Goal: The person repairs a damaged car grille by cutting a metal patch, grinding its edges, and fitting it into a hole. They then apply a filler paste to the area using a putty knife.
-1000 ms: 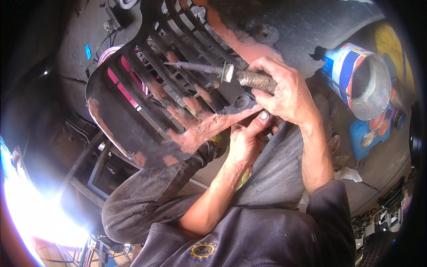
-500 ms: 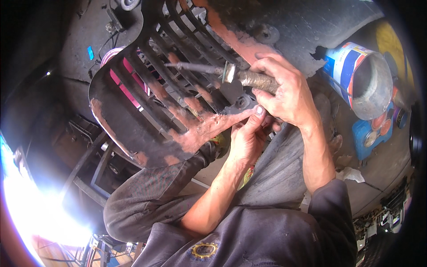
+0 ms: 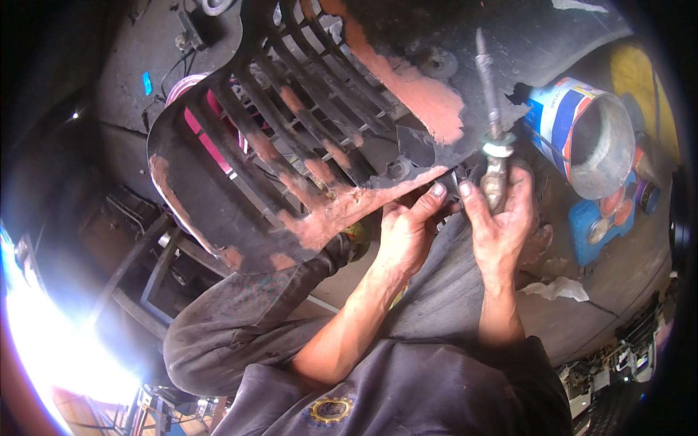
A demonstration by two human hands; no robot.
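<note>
Across my lap and the floor lies a large black plastic grille panel (image 3: 190, 178), slotted and patched with salmon-pink filler. My left hand (image 3: 407, 231) pinches its tapered near-right end, thumb on top; the fingers below are partly hidden. In my right hand (image 3: 502, 232) is what looks like a soldering iron (image 3: 489, 91) with a wrapped handle and pale collar, its tip pointing away from me. My right thumb also rests against a small dark flap (image 3: 454, 187) beside the left thumb. Whether that flap belongs to the panel I cannot tell.
An open can (image 3: 563, 134) lies tilted at the right, near a blue holder (image 3: 590, 227) with round pieces. A pink round object (image 3: 206, 138) shows behind the slots. Crumpled paper (image 3: 558, 288) lies at the right. Metal framing (image 3: 161, 276) and a bright glare are at the left.
My right hand has moved back and turned, swinging the iron's tip from leftward over the slots to pointing away from me. My left hand keeps its hold on the panel.
</note>
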